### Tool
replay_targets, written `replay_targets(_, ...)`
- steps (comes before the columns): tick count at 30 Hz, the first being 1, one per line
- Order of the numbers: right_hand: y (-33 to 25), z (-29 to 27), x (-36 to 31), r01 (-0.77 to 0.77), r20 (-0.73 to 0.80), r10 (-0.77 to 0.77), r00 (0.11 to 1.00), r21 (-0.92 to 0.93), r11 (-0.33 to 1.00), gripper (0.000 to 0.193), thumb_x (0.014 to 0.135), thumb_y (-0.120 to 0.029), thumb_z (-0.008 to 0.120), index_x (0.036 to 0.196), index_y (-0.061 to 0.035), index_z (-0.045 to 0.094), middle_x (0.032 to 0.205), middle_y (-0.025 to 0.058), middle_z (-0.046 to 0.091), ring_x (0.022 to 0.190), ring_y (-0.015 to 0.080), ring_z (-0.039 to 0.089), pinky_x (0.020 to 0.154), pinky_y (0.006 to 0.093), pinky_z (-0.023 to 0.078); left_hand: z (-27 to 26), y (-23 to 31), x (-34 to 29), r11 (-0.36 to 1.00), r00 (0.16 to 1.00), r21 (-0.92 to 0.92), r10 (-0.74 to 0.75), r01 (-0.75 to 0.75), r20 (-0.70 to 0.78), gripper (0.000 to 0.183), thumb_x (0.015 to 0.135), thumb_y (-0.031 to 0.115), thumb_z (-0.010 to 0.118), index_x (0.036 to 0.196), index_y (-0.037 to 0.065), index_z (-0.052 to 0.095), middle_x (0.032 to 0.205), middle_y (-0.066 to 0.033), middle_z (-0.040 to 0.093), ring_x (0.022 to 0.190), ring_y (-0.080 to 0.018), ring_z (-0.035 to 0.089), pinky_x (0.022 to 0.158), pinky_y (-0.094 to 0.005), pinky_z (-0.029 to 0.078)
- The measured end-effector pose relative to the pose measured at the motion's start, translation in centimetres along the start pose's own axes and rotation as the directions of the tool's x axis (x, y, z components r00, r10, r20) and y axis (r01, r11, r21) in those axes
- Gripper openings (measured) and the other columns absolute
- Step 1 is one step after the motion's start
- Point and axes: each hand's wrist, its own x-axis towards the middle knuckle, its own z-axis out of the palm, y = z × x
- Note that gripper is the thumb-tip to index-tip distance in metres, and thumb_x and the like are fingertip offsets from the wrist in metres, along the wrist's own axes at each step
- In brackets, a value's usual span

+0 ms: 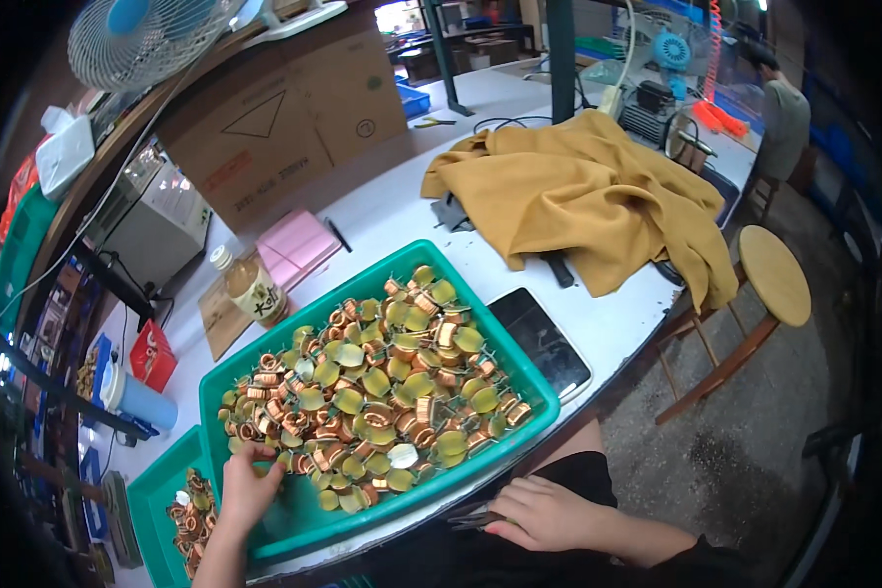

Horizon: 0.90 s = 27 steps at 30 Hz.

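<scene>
Seen in the head view: left hand (249, 482) reaching into the near left part of a large green tray (294, 514), with thumb and fingers bent toward each other and the tips low at the edge of a heap of copper coils (377, 416); a coil in the pinch or not, impossible to tell. Coils mostly ahead and to the right of that hand, heaped among yellowish discs (349, 400), with bare green tray floor just to its right. More coils in a small green tray (157, 490), to the left of the left wrist.

Over the lap, below the large tray's near edge and apart from the heap: right hand (541, 512), fingers folded around a dark tool (472, 519) pointing left.

On the white table beyond: bottle (253, 289) and pink notebook (297, 250) behind the tray, dark tablet (541, 343) just off its right side, and mustard cloth (598, 196) farther back.
</scene>
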Motion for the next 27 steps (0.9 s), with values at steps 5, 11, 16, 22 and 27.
replay_targets(5, 0.3, 0.1, -0.5, -0.008, -0.003, 0.008, 1.0, 0.019, 1.0, 0.019, 0.088, -0.023, 0.058, 0.092, -0.0053, 0.055, 0.081, 0.0075, 0.054, 0.073, 0.0223, 0.053, 0.069, 0.0281, 0.044, -0.4, 2.3, 0.0, 0.978, 0.988, -0.152, -0.13, 0.142, 0.085, 0.016, 0.074, 0.005, 0.068, 0.086, 0.0, 0.058, 0.073, -0.0074, 0.058, 0.053, -0.0169, 0.054, 0.048, -0.0247, 0.045)
replay_targets(11, 0.5, -0.4, -0.7, 0.002, -0.001, -0.002, 1.0, 0.048, 0.999, 0.019, 0.087, -0.022, 0.058, 0.094, -0.0043, 0.056, 0.085, 0.0092, 0.057, 0.076, 0.0238, 0.056, 0.072, 0.0287, 0.046, -0.5, 1.5, 0.1, 0.962, 0.977, -0.189, -0.179, 0.199, 0.12, 0.018, 0.077, 0.004, 0.069, 0.088, -0.002, 0.056, 0.068, -0.0065, 0.055, 0.047, -0.0149, 0.052, 0.044, -0.0228, 0.044)
replay_targets(16, 0.2, -0.2, -0.8, -0.007, 0.022, 0.006, 1.0, 0.044, 0.999, 0.019, 0.087, -0.021, 0.059, 0.094, -0.0043, 0.056, 0.086, 0.0094, 0.057, 0.076, 0.0241, 0.056, 0.072, 0.0291, 0.046, -0.8, 0.9, -0.5, 0.951, 0.956, -0.196, -0.196, 0.24, 0.219, 0.019, 0.077, 0.003, 0.069, 0.088, -0.004, 0.054, 0.065, -0.0068, 0.055, 0.042, -0.0139, 0.049, 0.041, -0.0236, 0.044)
replay_targets(22, 0.1, -0.7, -1.0, -0.009, 0.023, 0.008, 1.0, 0.041, 0.999, 0.016, 0.087, -0.018, 0.058, 0.095, -0.0035, 0.056, 0.086, 0.0101, 0.057, 0.076, 0.0248, 0.055, 0.071, 0.0298, 0.046, -1.4, 1.2, -2.0, 0.886, 0.972, -0.402, -0.194, 0.232, 0.133, 0.018, 0.079, 0.004, 0.067, 0.087, -0.005, 0.054, 0.065, -0.0077, 0.056, 0.039, -0.014, 0.048, 0.036, -0.023, 0.042)
replay_targets(27, -0.5, -1.5, -1.0, -0.051, 0.059, 0.037, 0.998, 0.257, 0.965, 0.015, 0.089, -0.014, 0.056, 0.097, -0.0022, 0.056, 0.087, 0.0109, 0.057, 0.076, 0.0252, 0.055, 0.07, 0.0296, 0.045, -2.6, -0.3, -4.0, 0.145, 0.926, -0.964, 0.277, 0.222, 0.256, 0.021, 0.082, 0.002, 0.062, 0.099, -0.005, 0.053, 0.074, -0.0139, 0.06, 0.043, -0.0164, 0.052, 0.039, -0.023, 0.046)
